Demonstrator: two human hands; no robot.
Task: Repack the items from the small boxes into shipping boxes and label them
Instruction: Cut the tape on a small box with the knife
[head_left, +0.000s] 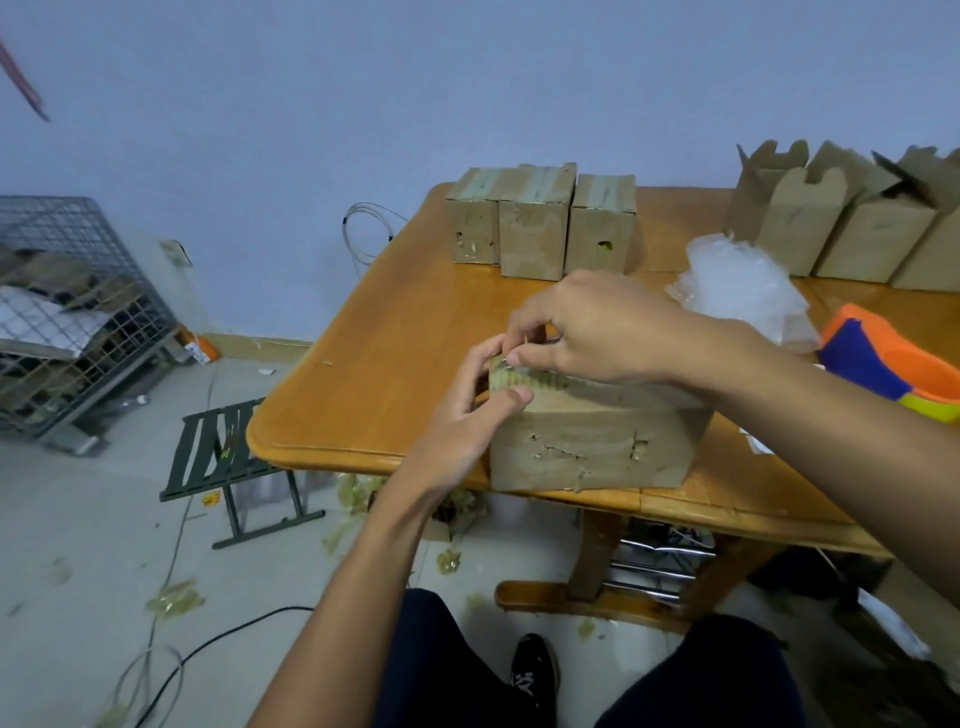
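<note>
Wooden table (395, 364) | our box (592, 447) lies long-ways left-right, centre frame | left hand (467, 410) grips its left end | right hand (587, 327) pinches tape (550, 383) there

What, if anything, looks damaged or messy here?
The box at the table's near edge has tears and holes in its front face. Crumpled yellowish scraps, likely tape, litter the floor beside and under the table.

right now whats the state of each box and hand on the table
near box, closed, lying flat
tape, stuck along its top edge
left hand, grips the near box's left end
right hand, pinches the tape at the top left corner
three back boxes, upright, taped closed
right-side boxes, upright, flaps open
</note>
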